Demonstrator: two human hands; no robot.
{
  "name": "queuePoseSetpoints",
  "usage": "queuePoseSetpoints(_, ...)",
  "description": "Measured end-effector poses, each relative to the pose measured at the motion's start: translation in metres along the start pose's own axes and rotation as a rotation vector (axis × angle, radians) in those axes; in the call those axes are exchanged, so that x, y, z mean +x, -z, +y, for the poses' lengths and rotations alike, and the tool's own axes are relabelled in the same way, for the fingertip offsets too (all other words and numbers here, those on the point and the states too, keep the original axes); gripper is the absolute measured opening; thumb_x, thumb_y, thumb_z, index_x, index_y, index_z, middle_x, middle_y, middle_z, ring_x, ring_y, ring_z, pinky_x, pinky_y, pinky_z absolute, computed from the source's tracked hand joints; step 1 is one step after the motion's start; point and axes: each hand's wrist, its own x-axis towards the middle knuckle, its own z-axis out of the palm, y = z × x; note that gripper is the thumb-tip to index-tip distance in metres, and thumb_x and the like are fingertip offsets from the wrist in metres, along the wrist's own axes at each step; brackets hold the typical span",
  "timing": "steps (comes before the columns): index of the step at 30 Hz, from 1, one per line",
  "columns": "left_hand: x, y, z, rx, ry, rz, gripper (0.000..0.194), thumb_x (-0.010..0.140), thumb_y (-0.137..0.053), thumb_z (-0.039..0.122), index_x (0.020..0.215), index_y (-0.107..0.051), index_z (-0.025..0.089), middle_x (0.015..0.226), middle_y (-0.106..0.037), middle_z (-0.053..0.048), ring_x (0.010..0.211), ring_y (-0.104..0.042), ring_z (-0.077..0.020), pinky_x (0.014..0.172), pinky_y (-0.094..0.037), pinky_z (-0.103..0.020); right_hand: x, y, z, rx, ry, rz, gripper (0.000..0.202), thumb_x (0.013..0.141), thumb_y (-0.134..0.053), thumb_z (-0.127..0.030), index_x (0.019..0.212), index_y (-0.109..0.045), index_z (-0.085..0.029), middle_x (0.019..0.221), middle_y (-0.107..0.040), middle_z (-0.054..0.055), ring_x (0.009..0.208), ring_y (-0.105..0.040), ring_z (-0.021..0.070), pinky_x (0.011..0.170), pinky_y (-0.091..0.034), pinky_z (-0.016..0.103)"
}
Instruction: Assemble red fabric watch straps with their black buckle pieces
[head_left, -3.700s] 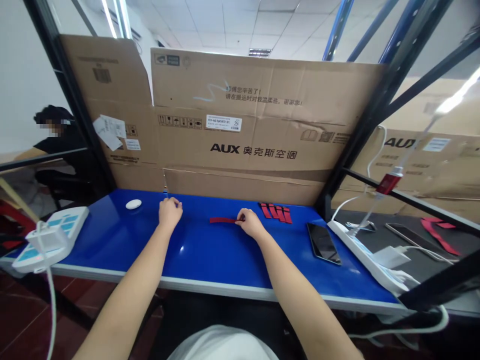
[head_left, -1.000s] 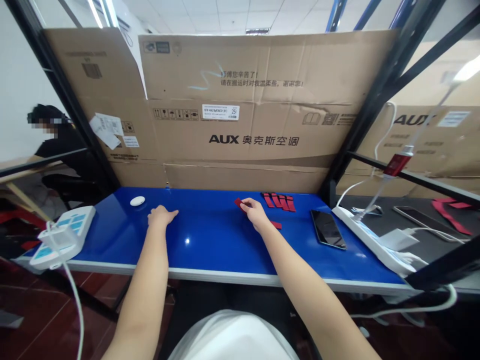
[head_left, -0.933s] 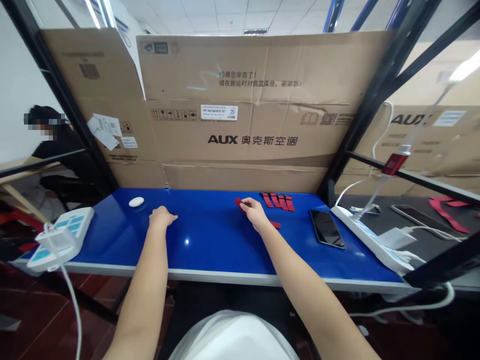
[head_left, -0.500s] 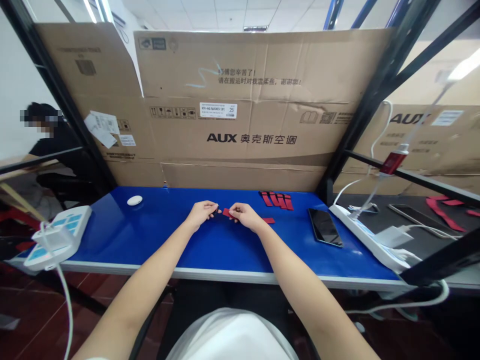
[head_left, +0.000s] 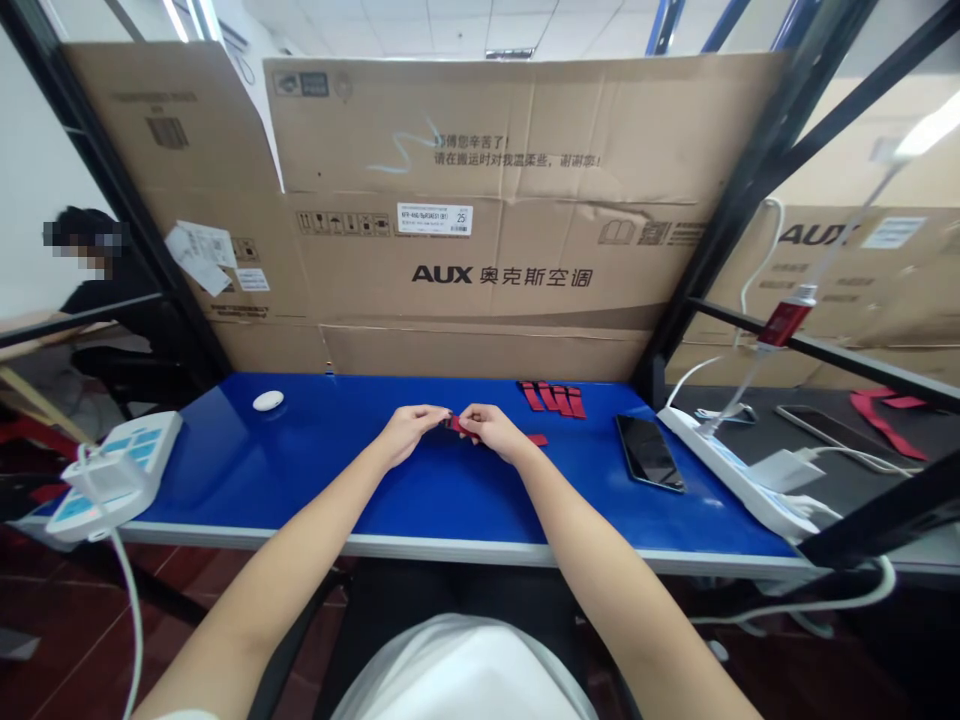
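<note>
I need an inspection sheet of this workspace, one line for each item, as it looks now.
surface: blue table, glossy; spills: nothing seen
job's things: red strip between the hands, second strip beside the right hand, strip group at the back right
clutter: phone at right, white disc at left
hands: right hand grips the red strip; left hand at its dark end, grip unclear
cables: left cable hangs over the front edge; white cables crowd the right socket block
surroundings: cardboard behind, person at far left
</note>
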Motion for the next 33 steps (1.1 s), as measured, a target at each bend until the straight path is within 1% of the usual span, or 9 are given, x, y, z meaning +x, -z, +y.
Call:
queuePoseSetpoints(2,0.000,0.001,-0.002,0.051,-0.001,-0.018,0.036,0.063,-0.085,0.031,0.092,-0.075,0.012,0.095,-0.074,-0.012,0.094,-0.066,-0.0227,0.096,-0.045,-0.039,0.000,0.000,0.000,-0.007,0.021,-0.009,0.018,0.075,-0.065,-0.035,0.074,-0.059,-0.018,0.065,-0.062,0.001,0.054,-0.049,0.0109,0.054,-0.038,0.025)
queuePoseSetpoints(6,0.001,0.005,-0.006,0.028,-0.004,-0.027,0.043,0.061,-0.086,0.024,0.100,-0.072,0.015,0.098,-0.073,-0.009,0.090,-0.067,-0.0185,0.091,-0.048,-0.035,0.001,0.004,0.003,-0.033,0.106,-0.041,0.019,0.077,-0.064,-0.037,0.076,-0.059,-0.019,0.068,-0.062,0.001,0.058,-0.051,0.0118,0.058,-0.040,0.026)
queuePoseSetpoints(10,0.000,0.007,-0.005,-0.019,0.069,-0.052,0.043,0.065,-0.085,0.025,0.103,-0.067,0.015,0.087,-0.071,-0.007,0.081,-0.068,-0.0170,0.082,-0.053,-0.033,0.001,0.010,0.004,-0.078,0.162,-0.121,0.021,0.080,-0.063,-0.040,0.080,-0.060,-0.019,0.069,-0.061,0.000,0.061,-0.052,0.0124,0.061,-0.043,0.026)
queuePoseSetpoints(14,-0.002,0.005,-0.002,-0.051,0.129,-0.080,0.040,0.068,-0.084,0.026,0.101,-0.066,0.015,0.085,-0.070,-0.006,0.080,-0.069,-0.0170,0.075,-0.057,-0.031,-0.001,0.012,0.002,-0.062,0.164,-0.179,0.023,0.080,-0.064,-0.042,0.081,-0.059,-0.019,0.070,-0.059,-0.001,0.061,-0.052,0.0125,0.062,-0.044,0.027)
queuePoseSetpoints(19,-0.001,0.002,-0.002,-0.127,0.114,-0.036,0.030,0.066,-0.084,0.019,0.091,-0.068,0.013,0.083,-0.069,-0.005,0.078,-0.068,-0.0136,0.073,-0.056,-0.025,-0.001,0.010,0.002,-0.037,0.177,-0.104,0.023,0.080,-0.064,-0.042,0.082,-0.059,-0.019,0.067,-0.055,-0.002,0.057,-0.046,0.0108,0.058,-0.038,0.025)
queuePoseSetpoints(23,-0.001,0.000,-0.002,-0.134,0.123,-0.057,0.028,0.068,-0.082,0.016,0.092,-0.067,0.012,0.086,-0.070,-0.007,0.079,-0.069,-0.0158,0.076,-0.057,-0.029,0.002,0.006,0.005,0.019,0.148,-0.055,0.022,0.078,-0.065,-0.040,0.083,-0.057,-0.020,0.067,-0.052,-0.004,0.057,-0.042,0.0101,0.056,-0.034,0.024)
queuePoseSetpoints(26,-0.002,-0.004,-0.003,-0.146,0.137,-0.072,0.030,0.067,-0.080,0.012,0.094,-0.066,0.013,0.089,-0.071,-0.007,0.081,-0.070,-0.0179,0.082,-0.057,-0.035,0.005,0.001,0.007,0.134,0.126,0.007,0.023,0.075,-0.065,-0.039,0.089,-0.056,-0.022,0.076,-0.054,-0.003,0.064,-0.047,0.0116,0.059,-0.036,0.023)
queuePoseSetpoints(29,-0.003,-0.008,-0.003,-0.179,0.157,-0.067,0.030,0.067,-0.080,0.011,0.093,-0.066,0.013,0.086,-0.072,-0.006,0.083,-0.071,-0.0187,0.086,-0.057,-0.037,0.006,-0.005,0.008,0.217,0.144,-0.003,0.025,0.075,-0.066,-0.039,0.093,-0.058,-0.023,0.086,-0.058,-0.001,0.074,-0.053,0.0140,0.066,-0.041,0.025)
queuePoseSetpoints(33,-0.004,-0.011,-0.004,-0.159,0.174,-0.078,0.028,0.066,-0.081,0.013,0.090,-0.066,0.013,0.084,-0.072,-0.006,0.082,-0.070,-0.0184,0.087,-0.056,-0.037,0.007,-0.007,0.011,0.073,0.164,-0.020,0.021,0.074,-0.068,-0.039,0.084,-0.062,-0.022,0.086,-0.059,0.000,0.081,-0.054,0.0161,0.074,-0.043,0.027)
